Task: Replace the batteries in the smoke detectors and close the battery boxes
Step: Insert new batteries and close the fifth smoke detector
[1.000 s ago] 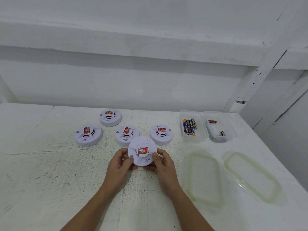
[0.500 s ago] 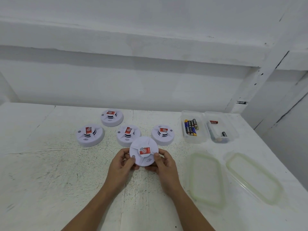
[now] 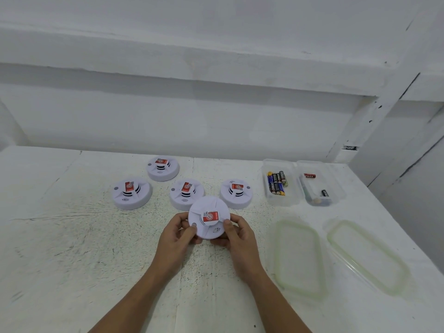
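White detector (image 3: 209, 218) gripped at rim by L hand (image 3: 177, 237) & R hand (image 3: 237, 236); grip cd slip on flipping, dropping it onto bench (image 3: 72, 248) below.

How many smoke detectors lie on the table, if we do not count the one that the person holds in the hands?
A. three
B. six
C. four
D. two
C. Four lie on the table: the left detector, the rear detector, the middle detector and the right detector; the held detector is between the left hand and the right hand.
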`<move>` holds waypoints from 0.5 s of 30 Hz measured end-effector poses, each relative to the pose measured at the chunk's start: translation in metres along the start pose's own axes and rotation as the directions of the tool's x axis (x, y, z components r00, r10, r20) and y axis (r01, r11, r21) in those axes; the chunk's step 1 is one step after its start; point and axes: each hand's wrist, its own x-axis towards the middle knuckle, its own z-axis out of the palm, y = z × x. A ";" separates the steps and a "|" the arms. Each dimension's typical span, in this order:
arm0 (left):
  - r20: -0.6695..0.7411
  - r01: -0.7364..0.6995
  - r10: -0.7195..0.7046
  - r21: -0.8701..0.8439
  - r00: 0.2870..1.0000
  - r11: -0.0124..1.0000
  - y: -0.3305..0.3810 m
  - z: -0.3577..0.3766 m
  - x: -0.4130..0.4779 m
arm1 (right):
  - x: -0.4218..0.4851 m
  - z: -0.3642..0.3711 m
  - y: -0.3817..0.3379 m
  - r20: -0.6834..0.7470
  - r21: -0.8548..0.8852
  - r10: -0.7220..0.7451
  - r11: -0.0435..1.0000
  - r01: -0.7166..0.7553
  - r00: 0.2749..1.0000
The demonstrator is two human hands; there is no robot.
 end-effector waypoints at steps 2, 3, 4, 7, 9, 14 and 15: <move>0.000 -0.001 0.001 0.004 1.000 1.000 -0.001 0.000 0.000 | 0.000 0.000 0.000 0.000 -0.001 -0.003 1.000 0.003 1.000; -0.002 -0.003 0.003 0.010 1.000 1.000 -0.001 -0.001 0.001 | -0.001 0.000 0.000 0.002 0.000 -0.004 1.000 0.004 1.000; -0.003 -0.003 0.004 0.012 1.000 1.000 -0.001 -0.001 0.001 | -0.001 0.000 0.000 0.003 0.001 -0.005 1.000 0.005 1.000; 0.000 -0.002 0.002 0.010 1.000 1.000 -0.002 -0.001 0.002 | -0.001 0.000 -0.001 0.000 -0.007 -0.009 1.000 0.009 1.000; 0.001 -0.003 0.003 0.009 1.000 1.000 -0.002 0.000 0.002 | -0.001 0.000 -0.001 -0.002 -0.014 -0.012 1.000 0.012 1.000; 0.005 -0.004 0.004 0.000 1.000 1.000 -0.003 -0.001 0.001 | -0.002 0.000 -0.001 0.000 -0.013 -0.012 1.000 0.012 1.000; 0.003 -0.004 0.004 -0.002 1.000 1.000 -0.003 -0.001 0.002 | -0.001 0.000 -0.001 -0.001 -0.012 -0.011 1.000 0.011 1.000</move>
